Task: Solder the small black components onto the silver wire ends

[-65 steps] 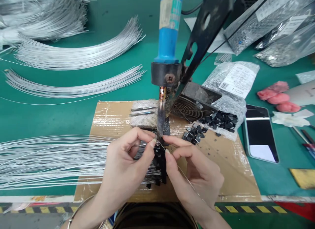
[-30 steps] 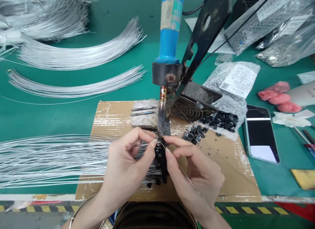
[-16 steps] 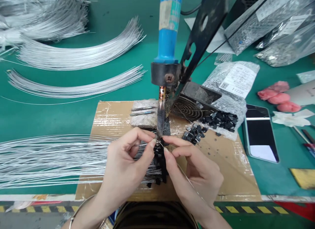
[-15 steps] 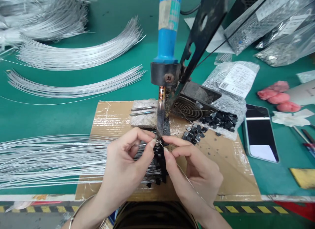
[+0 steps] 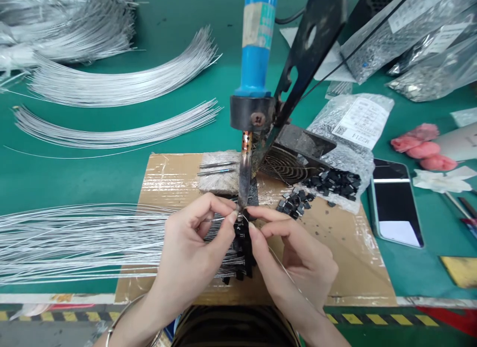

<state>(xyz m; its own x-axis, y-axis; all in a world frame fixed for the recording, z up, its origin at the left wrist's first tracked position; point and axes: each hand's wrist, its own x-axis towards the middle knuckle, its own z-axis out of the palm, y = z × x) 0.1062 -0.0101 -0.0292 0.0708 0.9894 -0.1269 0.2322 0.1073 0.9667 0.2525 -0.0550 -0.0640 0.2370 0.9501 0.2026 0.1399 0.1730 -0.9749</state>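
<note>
Near the front edge of the desk (image 5: 93,183), the left grip (image 5: 190,247) pinches a silver wire (image 5: 219,219) under the soldering iron (image 5: 254,63). The right grip (image 5: 294,257) is closed on a solder strand (image 5: 279,264) beside it.

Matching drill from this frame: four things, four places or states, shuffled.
1 soldering iron
2 phone
3 loose black parts
4 right hand

A pinching a thin wire at the iron's tip
B blue handle, held in a stand
C screen up on the green mat
D piled on the cardboard

Pairs: 1-B, 2-C, 3-D, 4-A
</note>
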